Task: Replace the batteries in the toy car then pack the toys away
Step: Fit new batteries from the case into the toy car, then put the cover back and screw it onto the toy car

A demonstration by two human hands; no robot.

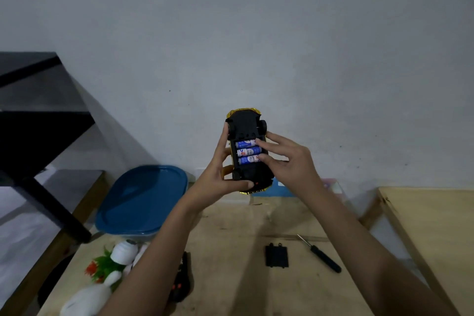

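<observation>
Fingers (262,149) of R hand (292,161) apart, tips resting on the three batteries (246,152) in the toy car (246,127)'s open bay. L hand (218,172) grips the car belly-up, mid-air, well above the tabletop (230,246), w/ free air all round. Below, well apart: battery cover (276,255), screwdriver (320,255). Remote (180,282) partly hidden by L forearm; plush toys (102,282) cut off at frame edge

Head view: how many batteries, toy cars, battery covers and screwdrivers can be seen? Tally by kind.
Batteries: 3
Toy car: 1
Battery cover: 1
Screwdriver: 1
Total: 6
</observation>
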